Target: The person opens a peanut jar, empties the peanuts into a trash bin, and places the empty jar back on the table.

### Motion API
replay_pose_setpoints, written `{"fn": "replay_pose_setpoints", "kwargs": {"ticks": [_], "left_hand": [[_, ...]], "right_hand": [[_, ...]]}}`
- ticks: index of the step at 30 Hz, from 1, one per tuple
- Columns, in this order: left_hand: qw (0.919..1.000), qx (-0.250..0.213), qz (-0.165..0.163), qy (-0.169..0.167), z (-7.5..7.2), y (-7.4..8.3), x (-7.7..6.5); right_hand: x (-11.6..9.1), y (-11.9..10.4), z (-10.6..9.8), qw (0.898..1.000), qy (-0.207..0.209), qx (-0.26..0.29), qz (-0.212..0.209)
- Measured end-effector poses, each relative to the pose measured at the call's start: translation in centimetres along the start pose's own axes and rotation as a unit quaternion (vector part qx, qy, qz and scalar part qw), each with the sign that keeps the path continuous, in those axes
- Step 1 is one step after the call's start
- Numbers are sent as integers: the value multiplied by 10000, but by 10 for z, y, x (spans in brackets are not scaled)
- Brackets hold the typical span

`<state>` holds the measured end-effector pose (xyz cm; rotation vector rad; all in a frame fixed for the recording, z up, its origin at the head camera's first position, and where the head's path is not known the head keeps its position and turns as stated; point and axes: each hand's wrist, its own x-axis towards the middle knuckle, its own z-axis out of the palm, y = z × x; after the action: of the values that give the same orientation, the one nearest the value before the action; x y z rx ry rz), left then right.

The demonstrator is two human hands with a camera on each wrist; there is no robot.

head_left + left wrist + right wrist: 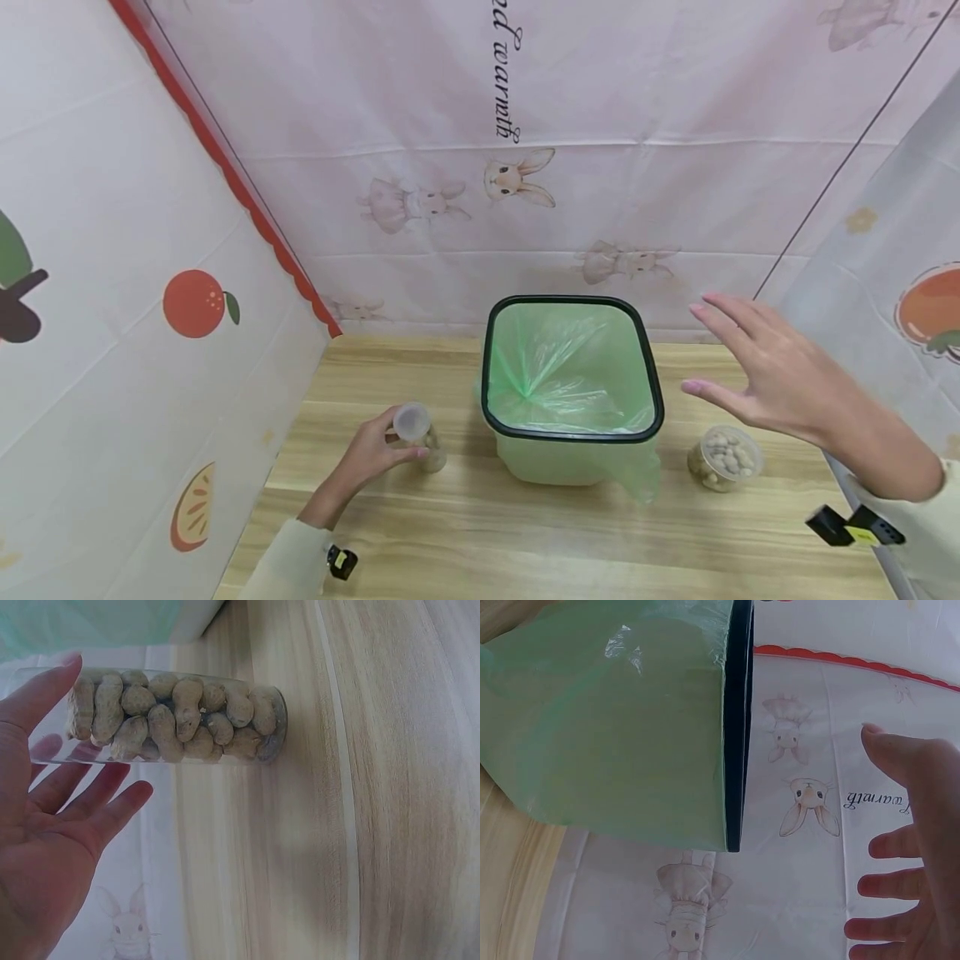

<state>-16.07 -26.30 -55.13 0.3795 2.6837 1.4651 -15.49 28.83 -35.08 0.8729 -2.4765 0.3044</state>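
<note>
My left hand (371, 454) holds a tall clear jar (176, 716) of unshelled peanuts near its top, thumb on one side and fingers on the other. The jar stands upright on the table left of the bin, its pale round top facing up in the head view. My right hand (787, 379) hovers right of the bin with nothing in it, fingers and thumb spread apart. Below it on the table is a short clear tub (726, 458) filled with peanuts. Between the hands stands a bin (551, 462) lined with a thin green plastic bag, held by a black rim (573, 436).
Wood-grain table (480, 542) lies under everything. Printed cloth walls rise behind it (420, 292) and on both sides. A loose flap of the green bag (637, 475) hangs over the bin's front right. Small black cameras sit on both wrists.
</note>
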Motion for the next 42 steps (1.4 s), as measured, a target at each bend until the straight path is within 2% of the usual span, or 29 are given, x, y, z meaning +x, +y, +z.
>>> {"fn": "replay_pose_setpoints", "kwargs": {"ticks": [8,13,22,37,42], "left_hand": [[9996,-255,-20,-108,3,2,-1],[9996,-236,46,-128,3,5,0],[9999,-17,124,-117,-4,8,6],[9983,388,422,79,-11,30,15],[9966,469,643,209,-14,39,18]], "right_hand": [[5,-4,-1,10000,-18,-10,-87],[9,-6,0,9995,85,-15,-288],[13,-9,3,9990,110,-32,-429],[19,-13,5,9985,124,14,-533],[23,-14,8,9980,196,-50,-606]]}}
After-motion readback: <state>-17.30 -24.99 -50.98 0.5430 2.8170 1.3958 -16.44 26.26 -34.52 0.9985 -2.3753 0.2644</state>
